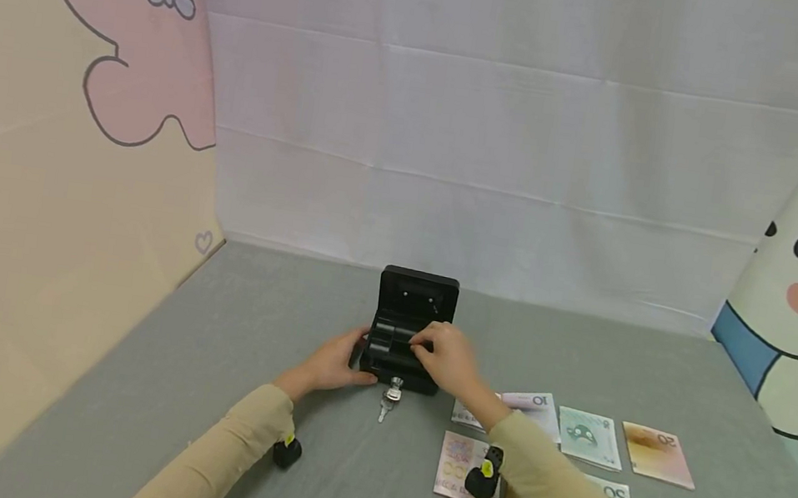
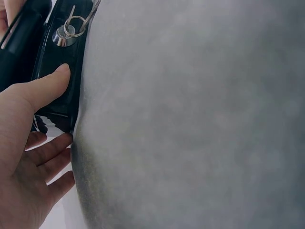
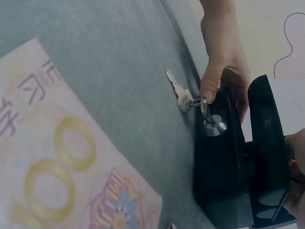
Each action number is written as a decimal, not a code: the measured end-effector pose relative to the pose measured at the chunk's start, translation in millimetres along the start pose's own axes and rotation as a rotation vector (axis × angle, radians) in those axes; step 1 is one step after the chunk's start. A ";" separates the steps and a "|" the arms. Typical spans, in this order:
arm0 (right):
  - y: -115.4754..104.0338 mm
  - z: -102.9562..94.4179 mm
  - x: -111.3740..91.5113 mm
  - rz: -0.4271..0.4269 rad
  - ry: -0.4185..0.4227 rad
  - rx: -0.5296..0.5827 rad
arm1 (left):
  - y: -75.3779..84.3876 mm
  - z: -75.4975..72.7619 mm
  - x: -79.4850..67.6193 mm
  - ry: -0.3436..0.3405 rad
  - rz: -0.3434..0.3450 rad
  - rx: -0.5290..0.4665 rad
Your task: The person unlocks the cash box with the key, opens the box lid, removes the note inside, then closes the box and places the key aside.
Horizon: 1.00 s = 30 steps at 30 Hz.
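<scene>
A black cash box (image 1: 399,377) with its lid raised stands on the grey table. My left hand (image 1: 337,361) grips its front left corner, thumb (image 2: 52,88) on the front face and fingers round the side. Over the inside of the box, my right hand (image 1: 447,358) has thumb and index finger together at the black compartment tray (image 1: 384,340), pinching it near its middle; the hand partly covers the tray's right side. Keys (image 1: 389,403) hang on a ring from the silver lock (image 3: 215,126) at the front of the box.
Stacks of banknotes lie to the right: pink 100 notes (image 1: 455,467), 50 notes (image 1: 615,494) partly under my right forearm, 10 notes (image 1: 537,408), green notes (image 1: 589,438) and orange-brown 20 notes (image 1: 659,456). A white cloth wall (image 1: 493,169) stands behind the table.
</scene>
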State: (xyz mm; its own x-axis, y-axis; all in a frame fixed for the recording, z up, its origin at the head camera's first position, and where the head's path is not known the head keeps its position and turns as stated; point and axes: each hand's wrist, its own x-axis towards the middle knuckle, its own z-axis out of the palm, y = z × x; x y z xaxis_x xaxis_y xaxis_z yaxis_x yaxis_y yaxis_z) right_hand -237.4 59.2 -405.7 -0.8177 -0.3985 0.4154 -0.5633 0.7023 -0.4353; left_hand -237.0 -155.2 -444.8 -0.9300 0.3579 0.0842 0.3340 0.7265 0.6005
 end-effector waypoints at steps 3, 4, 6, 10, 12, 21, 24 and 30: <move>-0.2 7.1 1.4 -0.001 0.001 -0.012 | 0.5 -0.3 -0.3 -0.001 0.005 -0.012; 0.0 9.2 1.6 0.000 0.003 -0.018 | 0.6 -0.3 -0.2 -0.004 0.006 -0.016; 0.4 12.5 1.4 0.003 0.007 -0.028 | 0.3 -0.2 0.0 -0.007 0.007 -0.014; 2.4 17.4 1.2 0.015 0.018 -0.037 | -0.3 -0.2 0.6 -0.011 -0.002 -0.001; 3.0 18.7 1.0 0.013 0.016 -0.045 | -0.6 -0.4 0.8 -0.011 -0.006 0.008; 3.5 23.6 -0.6 0.015 0.013 -0.084 | -0.7 -0.8 0.6 -0.004 0.004 0.006; 3.0 25.2 -0.9 0.014 0.027 -0.096 | -0.8 -0.7 0.8 0.001 0.005 0.002; 0.5 25.8 -1.7 0.041 0.033 -0.096 | -1.1 -0.5 0.8 0.001 0.006 0.015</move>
State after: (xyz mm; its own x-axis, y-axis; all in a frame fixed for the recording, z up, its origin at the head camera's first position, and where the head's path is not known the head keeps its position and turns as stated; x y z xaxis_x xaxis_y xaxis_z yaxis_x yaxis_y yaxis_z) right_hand -239.3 45.0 -427.3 -0.8347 -0.3500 0.4252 -0.5143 0.7714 -0.3747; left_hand -238.2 -156.1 -445.0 -0.9282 0.3615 0.0884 0.3415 0.7331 0.5881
